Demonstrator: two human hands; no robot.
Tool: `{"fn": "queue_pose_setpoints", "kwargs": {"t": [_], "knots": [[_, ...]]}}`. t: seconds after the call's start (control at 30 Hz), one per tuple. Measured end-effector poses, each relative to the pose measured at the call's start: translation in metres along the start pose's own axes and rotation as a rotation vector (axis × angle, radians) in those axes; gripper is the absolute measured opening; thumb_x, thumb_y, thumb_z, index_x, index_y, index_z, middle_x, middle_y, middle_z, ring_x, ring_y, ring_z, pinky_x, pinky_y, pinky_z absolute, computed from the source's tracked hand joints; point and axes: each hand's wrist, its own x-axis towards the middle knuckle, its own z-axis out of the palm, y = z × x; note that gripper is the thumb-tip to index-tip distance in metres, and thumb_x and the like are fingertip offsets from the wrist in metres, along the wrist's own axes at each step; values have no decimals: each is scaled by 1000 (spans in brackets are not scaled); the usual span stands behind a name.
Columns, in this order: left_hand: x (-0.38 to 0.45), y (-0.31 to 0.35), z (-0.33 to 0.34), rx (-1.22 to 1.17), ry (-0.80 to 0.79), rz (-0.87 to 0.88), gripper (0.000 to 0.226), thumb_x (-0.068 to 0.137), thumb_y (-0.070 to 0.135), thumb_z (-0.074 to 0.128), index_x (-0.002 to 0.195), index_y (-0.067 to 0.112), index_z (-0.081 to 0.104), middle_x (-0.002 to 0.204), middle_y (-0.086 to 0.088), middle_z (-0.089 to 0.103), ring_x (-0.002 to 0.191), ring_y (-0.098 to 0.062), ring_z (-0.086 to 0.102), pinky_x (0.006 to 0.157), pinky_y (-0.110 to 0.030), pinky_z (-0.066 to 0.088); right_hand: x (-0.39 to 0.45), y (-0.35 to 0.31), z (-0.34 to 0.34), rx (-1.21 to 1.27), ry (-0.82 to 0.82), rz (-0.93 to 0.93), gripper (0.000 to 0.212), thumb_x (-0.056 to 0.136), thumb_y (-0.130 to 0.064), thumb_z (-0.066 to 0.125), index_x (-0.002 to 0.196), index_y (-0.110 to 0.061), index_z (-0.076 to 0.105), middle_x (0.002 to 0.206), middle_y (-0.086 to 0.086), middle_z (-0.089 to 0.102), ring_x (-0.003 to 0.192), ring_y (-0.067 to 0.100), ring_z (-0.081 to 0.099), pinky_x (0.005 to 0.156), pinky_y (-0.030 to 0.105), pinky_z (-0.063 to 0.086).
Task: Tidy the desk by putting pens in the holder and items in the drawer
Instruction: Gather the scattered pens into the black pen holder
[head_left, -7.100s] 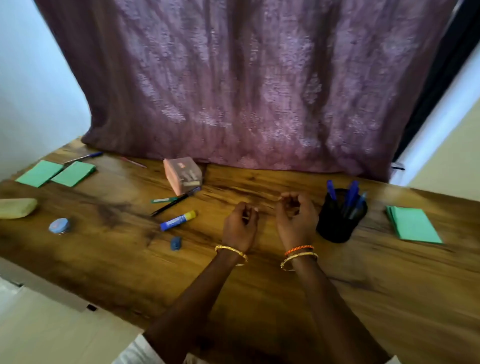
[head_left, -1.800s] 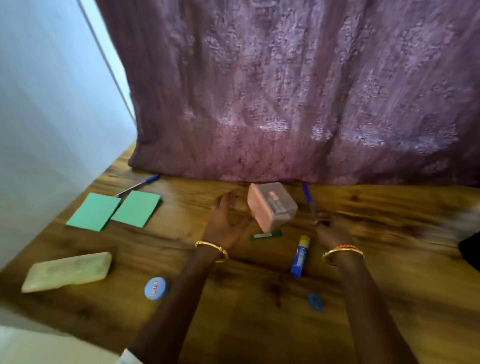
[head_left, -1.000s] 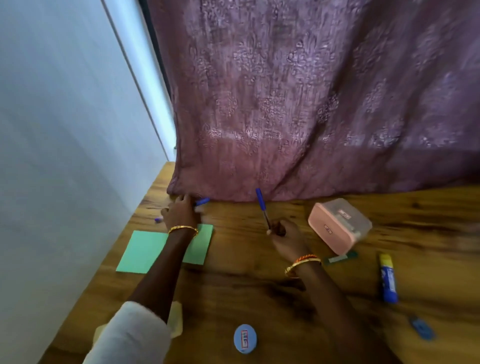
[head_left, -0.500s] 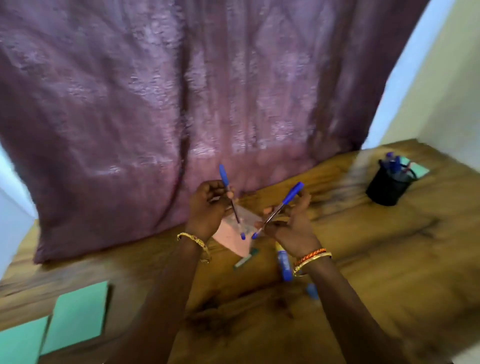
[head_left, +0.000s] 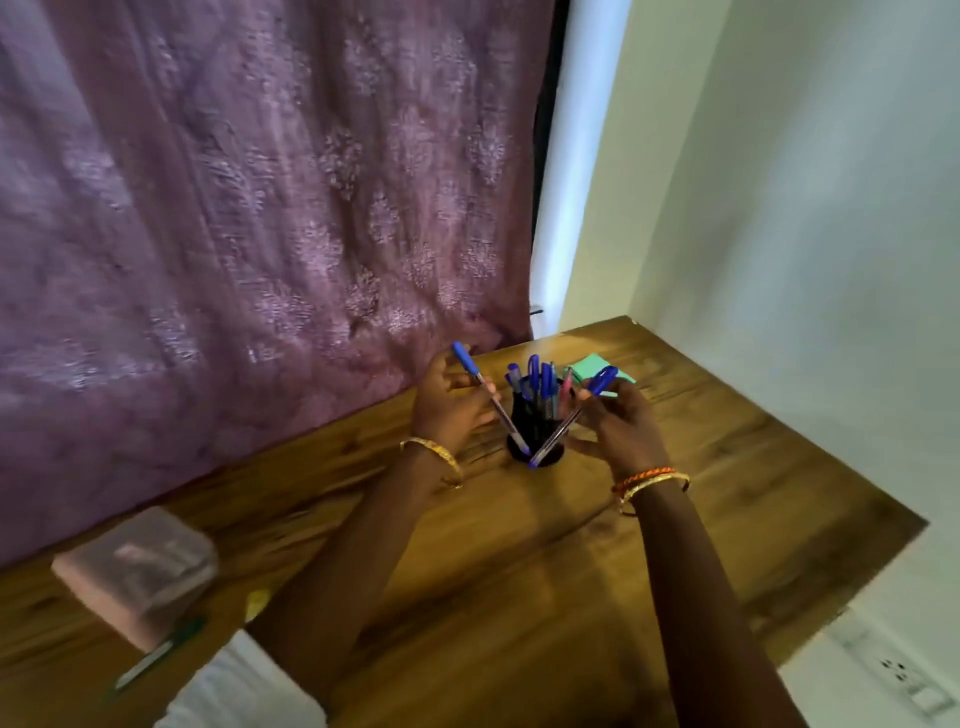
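Fingers: left hand (head_left: 449, 410) pinches pen (head_left: 488, 397) | right hand (head_left: 621, 431) pinches second pen (head_left: 571, 415) | flanking holder (head_left: 535, 415)

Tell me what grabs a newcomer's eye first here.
Two hands meet above the black pen holder at the desk's far right: the left hand and right hand each hold a blue-capped pen slanting down in front of it. Behind hangs a purple patterned curtain; a pink box sits blurred at near left.
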Motion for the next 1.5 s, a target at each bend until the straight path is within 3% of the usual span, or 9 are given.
{"fn": "queue_pose_setpoints", "kwargs": {"t": [0.1,0.23,0.3,0.6,0.9,1.07,1.23,1.33,1.5], "knots": [[20,-11,33,7,79,0,33,83,-4,63,111,10,53,81,0,57,70,-15,62,51,-23,57,36,-3,-22,-8,63,-13,7,89,-5,57,95,-8,56,113,27,57,93,28,61,64,37,59],[40,-18,58,109,190,88,21,79,6,71,86,19,54,83,-6,62,82,-30,67,72,-45,59,72,-2,-32,-27,166,-130,24,84,-7,65,106,-5,58,93,9,58,91,28,64,56,28,59],[45,-19,67,156,222,125,21,77,11,73,78,21,54,77,-2,62,79,-26,64,77,-47,58,85,2,-32,-52,176,-149,26,83,-9,67,106,-8,57,91,6,59,90,29,65,56,27,59],[60,-14,87,117,357,290,36,77,3,71,68,26,45,67,9,53,58,4,55,57,-13,49,117,22,-36,-352,125,-206,11,90,-17,58,96,-24,53,91,5,63,89,31,66,84,53,54],[53,-34,83,355,429,349,25,69,30,76,62,35,52,71,13,60,86,-24,61,81,-49,51,119,32,-38,-547,22,-235,22,91,-20,56,110,-9,61,102,11,66,85,17,58,73,29,45],[46,-2,85,264,380,366,27,74,20,76,66,30,53,73,6,62,74,-14,60,76,-37,55,118,37,-37,-528,34,-215,24,91,-19,56,112,-7,61,103,13,67,85,18,59,73,29,46],[54,-27,81,391,321,102,24,66,35,78,57,27,57,72,4,63,77,-18,62,83,-42,55,116,38,-35,-510,44,-189,23,90,-18,57,110,-8,61,101,11,67,86,18,59,65,22,44],[52,-53,81,586,358,1,27,59,48,76,71,32,59,104,-3,61,105,-25,55,93,-36,44,113,39,-34,-458,63,-168,25,89,-18,59,113,-10,57,99,8,64,86,17,58,59,18,44],[36,-63,83,398,322,55,79,72,11,78,135,8,30,133,-5,30,112,-15,42,89,-15,37,107,44,-37,-311,125,-71,37,87,-14,62,120,-9,47,99,5,55,86,17,56,81,37,51]]}}
